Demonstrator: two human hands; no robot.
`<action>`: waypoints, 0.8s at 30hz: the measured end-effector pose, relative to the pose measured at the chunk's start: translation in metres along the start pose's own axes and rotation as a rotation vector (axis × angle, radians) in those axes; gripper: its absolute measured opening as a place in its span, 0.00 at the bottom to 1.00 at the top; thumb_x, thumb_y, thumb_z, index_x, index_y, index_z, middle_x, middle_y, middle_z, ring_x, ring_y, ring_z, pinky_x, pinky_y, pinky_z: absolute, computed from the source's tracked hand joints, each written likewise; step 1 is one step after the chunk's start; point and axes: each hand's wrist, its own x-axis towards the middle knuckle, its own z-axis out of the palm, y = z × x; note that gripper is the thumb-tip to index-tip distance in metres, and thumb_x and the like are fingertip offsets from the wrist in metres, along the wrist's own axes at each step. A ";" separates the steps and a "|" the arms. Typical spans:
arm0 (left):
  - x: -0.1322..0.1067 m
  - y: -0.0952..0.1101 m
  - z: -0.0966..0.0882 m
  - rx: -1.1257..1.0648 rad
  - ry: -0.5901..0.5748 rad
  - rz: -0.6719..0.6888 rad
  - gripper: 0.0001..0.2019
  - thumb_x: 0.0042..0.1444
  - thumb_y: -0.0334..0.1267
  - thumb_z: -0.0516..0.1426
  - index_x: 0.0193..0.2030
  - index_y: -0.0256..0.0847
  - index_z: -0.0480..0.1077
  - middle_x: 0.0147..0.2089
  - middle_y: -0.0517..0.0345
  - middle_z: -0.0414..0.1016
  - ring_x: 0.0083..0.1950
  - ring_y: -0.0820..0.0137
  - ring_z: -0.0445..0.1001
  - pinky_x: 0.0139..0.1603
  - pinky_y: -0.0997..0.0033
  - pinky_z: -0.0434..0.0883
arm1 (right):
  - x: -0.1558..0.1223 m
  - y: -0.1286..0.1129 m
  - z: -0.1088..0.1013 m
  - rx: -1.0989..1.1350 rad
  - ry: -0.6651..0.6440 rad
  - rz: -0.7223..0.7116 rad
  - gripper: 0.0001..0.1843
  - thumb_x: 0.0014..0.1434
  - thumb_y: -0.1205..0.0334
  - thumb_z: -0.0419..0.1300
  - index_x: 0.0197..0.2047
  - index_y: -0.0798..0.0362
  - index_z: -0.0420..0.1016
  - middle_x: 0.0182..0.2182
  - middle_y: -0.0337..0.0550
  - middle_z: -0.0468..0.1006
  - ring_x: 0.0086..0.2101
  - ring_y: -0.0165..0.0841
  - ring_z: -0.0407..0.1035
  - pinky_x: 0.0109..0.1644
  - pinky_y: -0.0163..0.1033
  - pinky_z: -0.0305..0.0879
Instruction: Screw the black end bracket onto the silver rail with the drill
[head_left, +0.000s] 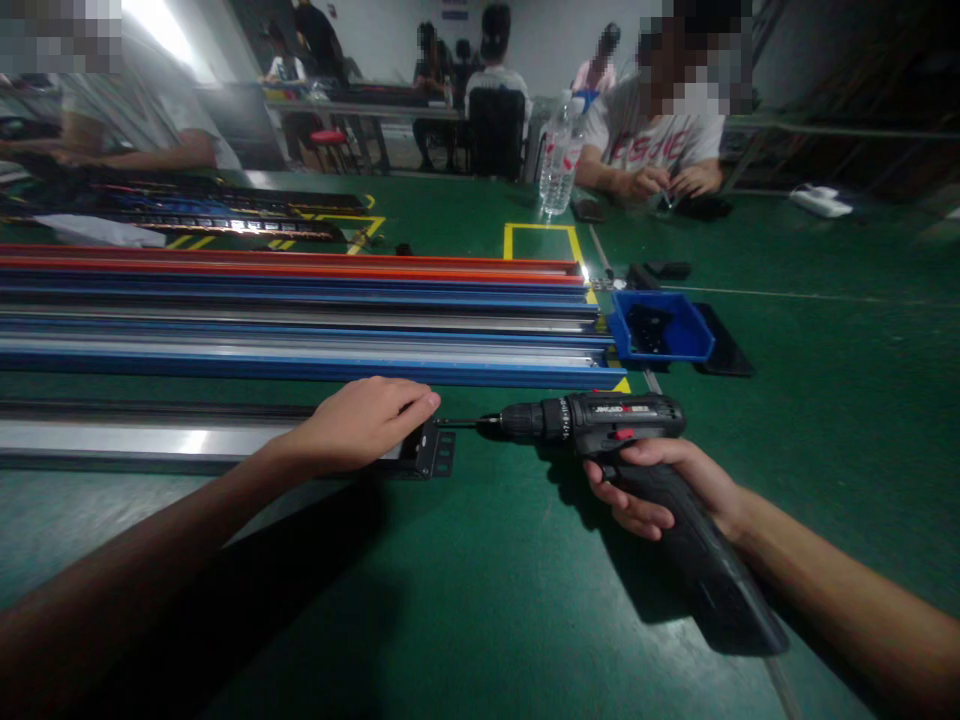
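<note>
My right hand [667, 490] is wrapped around the handle of a black cordless drill [630, 412], its fingers near the trigger. The drill lies level and points left. Its long thin bit [457, 423] reaches the black end plate [427, 450] of a silver and black metal rail [150, 437]. Whether the tip sits in a screw or hole is too small to tell. My left hand [367, 425] is closed over the rail's right end, thumb toward the drill and the other fingertips hidden on the far side. A slotted tab sticks out from the end plate beneath the bit.
Several long blue rails [300, 370] and a red rail [375, 265] lie parallel beyond my hands. A blue bin [675, 330] of small black parts stands at their right end. Water bottles [559, 165] and a seated person [652, 150] are across the green table [480, 600].
</note>
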 end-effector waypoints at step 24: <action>0.000 -0.001 0.001 0.007 0.006 -0.006 0.29 0.71 0.55 0.40 0.48 0.44 0.79 0.52 0.55 0.82 0.51 0.58 0.78 0.50 0.62 0.69 | 0.000 0.000 0.000 0.017 -0.010 0.008 0.19 0.65 0.60 0.57 0.48 0.69 0.78 0.32 0.50 0.78 0.20 0.24 0.70 0.29 0.32 0.72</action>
